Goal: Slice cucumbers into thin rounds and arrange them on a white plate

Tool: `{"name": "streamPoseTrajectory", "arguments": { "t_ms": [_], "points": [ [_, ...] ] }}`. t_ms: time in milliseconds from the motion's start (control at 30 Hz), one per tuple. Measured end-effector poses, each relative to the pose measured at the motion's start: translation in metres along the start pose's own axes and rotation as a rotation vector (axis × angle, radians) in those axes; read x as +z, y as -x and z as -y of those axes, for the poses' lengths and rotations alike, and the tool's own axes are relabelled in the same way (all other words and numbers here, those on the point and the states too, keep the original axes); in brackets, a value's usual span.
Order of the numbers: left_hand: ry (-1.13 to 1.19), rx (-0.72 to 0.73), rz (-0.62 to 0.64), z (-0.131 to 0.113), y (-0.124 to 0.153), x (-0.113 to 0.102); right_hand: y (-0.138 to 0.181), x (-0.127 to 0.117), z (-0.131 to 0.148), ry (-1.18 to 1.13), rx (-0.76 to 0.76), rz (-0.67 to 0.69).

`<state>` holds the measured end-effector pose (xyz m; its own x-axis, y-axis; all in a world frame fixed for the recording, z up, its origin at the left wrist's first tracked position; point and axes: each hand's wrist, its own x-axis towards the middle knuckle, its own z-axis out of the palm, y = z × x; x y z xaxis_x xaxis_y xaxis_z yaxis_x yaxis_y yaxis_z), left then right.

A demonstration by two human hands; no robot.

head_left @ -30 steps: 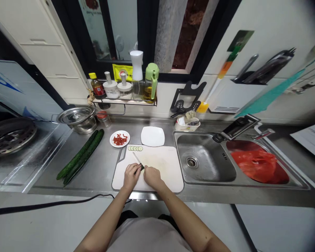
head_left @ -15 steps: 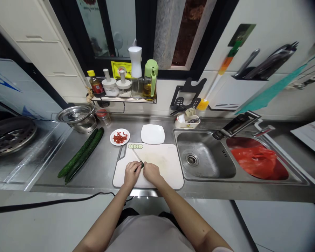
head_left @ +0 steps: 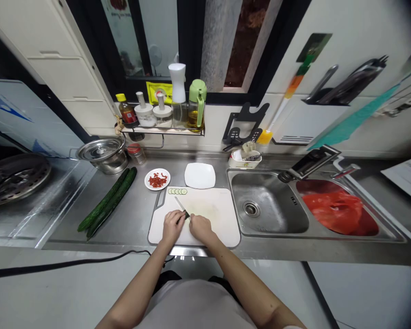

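Note:
Both hands rest on the white cutting board [head_left: 219, 214] near its front edge. My right hand [head_left: 200, 227] is closed round the handle of a knife [head_left: 181, 206] whose blade points away toward the back left. My left hand [head_left: 173, 225] is curled over a dark green piece of cucumber [head_left: 186, 215] right beside the blade; most of that piece is hidden under the fingers. A short row of cucumber slices [head_left: 177, 191] lies along the board's far edge.
Two whole cucumbers [head_left: 107, 204] lie on the steel counter to the left, beside a lidded pot [head_left: 102, 153]. A small plate of red chili [head_left: 157, 179] and an empty square white plate [head_left: 200, 175] sit behind the board. A double sink [head_left: 270, 210] holds a red bag [head_left: 335, 212] at right.
The view has shifted slightly. Both hands stay together over the board, with the knife blade a little nearer my left hand's fingers.

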<state>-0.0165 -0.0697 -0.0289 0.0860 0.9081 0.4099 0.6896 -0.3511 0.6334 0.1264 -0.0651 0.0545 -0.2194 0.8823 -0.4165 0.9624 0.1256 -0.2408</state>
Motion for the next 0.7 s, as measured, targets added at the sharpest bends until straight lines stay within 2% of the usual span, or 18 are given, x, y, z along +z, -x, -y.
{"name": "streamPoseTrajectory", "arguments": {
  "t_ms": [367, 700],
  "points": [
    [0.000, -0.079, 0.027, -0.004, -0.005, -0.001, 0.016, -0.004, -0.008, 0.013, 0.021, 0.053],
    [0.016, -0.150, 0.014, -0.012, -0.006, -0.005, 0.029, -0.005, -0.022, 0.073, 0.061, -0.015]
  ]
}}
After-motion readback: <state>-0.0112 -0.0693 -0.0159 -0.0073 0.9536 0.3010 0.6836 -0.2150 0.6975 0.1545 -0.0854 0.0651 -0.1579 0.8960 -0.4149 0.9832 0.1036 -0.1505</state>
